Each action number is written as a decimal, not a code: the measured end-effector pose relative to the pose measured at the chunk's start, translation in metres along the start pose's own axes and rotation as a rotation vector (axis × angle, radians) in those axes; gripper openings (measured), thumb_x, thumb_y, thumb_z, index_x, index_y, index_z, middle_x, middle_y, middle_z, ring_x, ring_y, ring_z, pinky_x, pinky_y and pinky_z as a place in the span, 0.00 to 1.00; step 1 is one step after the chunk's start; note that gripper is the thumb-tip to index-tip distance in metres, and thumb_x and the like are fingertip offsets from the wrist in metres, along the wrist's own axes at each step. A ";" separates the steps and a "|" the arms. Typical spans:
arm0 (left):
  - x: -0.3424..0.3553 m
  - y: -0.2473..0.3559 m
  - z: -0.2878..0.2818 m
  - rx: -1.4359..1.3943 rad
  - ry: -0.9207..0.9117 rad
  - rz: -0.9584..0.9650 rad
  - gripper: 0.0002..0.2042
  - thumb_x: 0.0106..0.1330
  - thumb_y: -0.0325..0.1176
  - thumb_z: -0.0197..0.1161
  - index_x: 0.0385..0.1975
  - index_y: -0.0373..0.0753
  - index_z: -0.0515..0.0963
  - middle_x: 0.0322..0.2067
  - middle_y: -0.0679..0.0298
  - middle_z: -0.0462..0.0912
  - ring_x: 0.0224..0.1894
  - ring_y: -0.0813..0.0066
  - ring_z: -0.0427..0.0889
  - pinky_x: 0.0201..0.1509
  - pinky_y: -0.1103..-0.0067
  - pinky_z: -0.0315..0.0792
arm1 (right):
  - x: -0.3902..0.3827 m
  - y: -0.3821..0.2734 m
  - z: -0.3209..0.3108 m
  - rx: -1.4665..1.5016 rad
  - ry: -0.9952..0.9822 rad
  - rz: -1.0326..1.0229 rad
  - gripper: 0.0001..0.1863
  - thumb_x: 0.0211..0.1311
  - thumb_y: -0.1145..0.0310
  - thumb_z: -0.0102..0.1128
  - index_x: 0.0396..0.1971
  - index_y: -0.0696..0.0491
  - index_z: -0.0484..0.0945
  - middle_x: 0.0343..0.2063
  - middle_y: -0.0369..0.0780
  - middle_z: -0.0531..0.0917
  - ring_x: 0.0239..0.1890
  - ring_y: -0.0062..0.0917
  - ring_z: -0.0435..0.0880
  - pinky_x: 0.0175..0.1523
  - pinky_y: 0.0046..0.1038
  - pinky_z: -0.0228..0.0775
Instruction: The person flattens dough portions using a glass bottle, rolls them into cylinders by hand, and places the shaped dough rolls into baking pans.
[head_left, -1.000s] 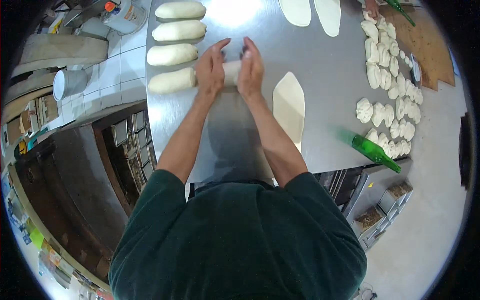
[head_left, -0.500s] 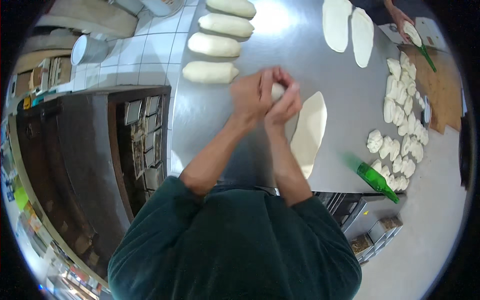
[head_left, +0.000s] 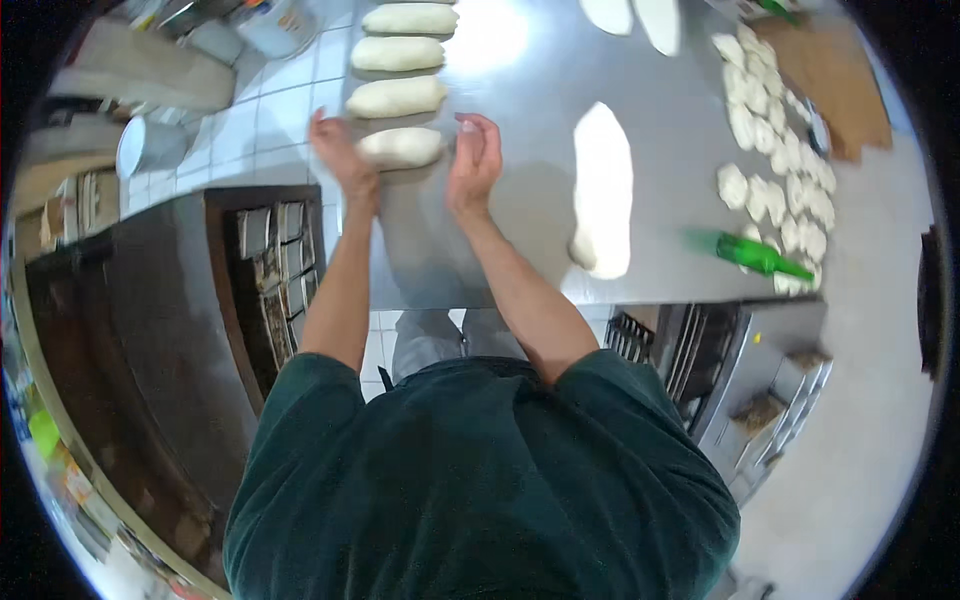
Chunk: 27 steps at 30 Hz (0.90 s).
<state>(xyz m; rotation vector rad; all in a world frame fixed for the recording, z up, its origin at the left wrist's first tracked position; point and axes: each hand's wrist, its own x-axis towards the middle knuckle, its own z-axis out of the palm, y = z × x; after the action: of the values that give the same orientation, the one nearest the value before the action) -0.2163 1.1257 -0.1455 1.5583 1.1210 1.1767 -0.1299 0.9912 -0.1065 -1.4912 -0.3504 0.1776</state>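
Note:
A plump white dough roll (head_left: 403, 148) lies on the steel table (head_left: 530, 255), nearest me in a column of similar rolls. Next to its left end is my left hand (head_left: 344, 158), somewhat blurred, with fingers apart; whether it touches the dough I cannot tell. Just off the roll's right end my right hand (head_left: 475, 165) is held open, palm facing the dough, with nothing in it. Beyond the near roll lie further dough rolls (head_left: 396, 97), side by side. To the right of my hands a long flat dough sheet (head_left: 604, 190) is spread on the steel.
Two more flat dough sheets (head_left: 658, 22) lie at the far edge of view. Many dough lumps (head_left: 757, 105) cover the table's right side, with a green bottle (head_left: 765, 255) by them. On the left stands a dark cabinet (head_left: 165, 290); a white bucket (head_left: 150, 148) is behind it.
My cupped hands, which were together around some dough, have moved left and parted. Another roll now lies at the near end of the column. The view has shifted; the co-worker's hand is out of sight.

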 end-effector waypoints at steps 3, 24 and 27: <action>-0.030 0.024 -0.032 0.055 0.303 -0.240 0.20 0.76 0.34 0.53 0.63 0.33 0.68 0.56 0.51 0.74 0.61 0.58 0.73 0.68 0.64 0.69 | -0.022 -0.028 -0.098 -0.158 -0.019 0.066 0.10 0.74 0.69 0.53 0.46 0.58 0.80 0.44 0.41 0.85 0.43 0.24 0.79 0.53 0.25 0.71; -0.310 0.095 0.123 0.550 -0.383 0.454 0.11 0.66 0.36 0.67 0.46 0.45 0.81 0.60 0.54 0.74 0.62 0.53 0.72 0.67 0.62 0.64 | 0.014 0.005 -0.303 -0.735 -0.377 -0.285 0.11 0.60 0.64 0.71 0.40 0.52 0.83 0.49 0.42 0.78 0.48 0.35 0.76 0.51 0.34 0.70; -0.316 0.099 0.122 0.548 -0.325 0.422 0.10 0.66 0.35 0.67 0.45 0.44 0.82 0.60 0.53 0.73 0.63 0.50 0.70 0.67 0.62 0.64 | 0.011 0.001 -0.298 -0.836 -0.363 -0.135 0.10 0.62 0.64 0.70 0.39 0.52 0.83 0.47 0.41 0.77 0.45 0.34 0.75 0.48 0.33 0.70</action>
<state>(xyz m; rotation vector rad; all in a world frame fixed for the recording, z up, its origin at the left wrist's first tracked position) -0.1301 0.7834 -0.1371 2.4008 0.9645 0.8557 -0.0193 0.7150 -0.1190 -2.2517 -0.8909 0.2060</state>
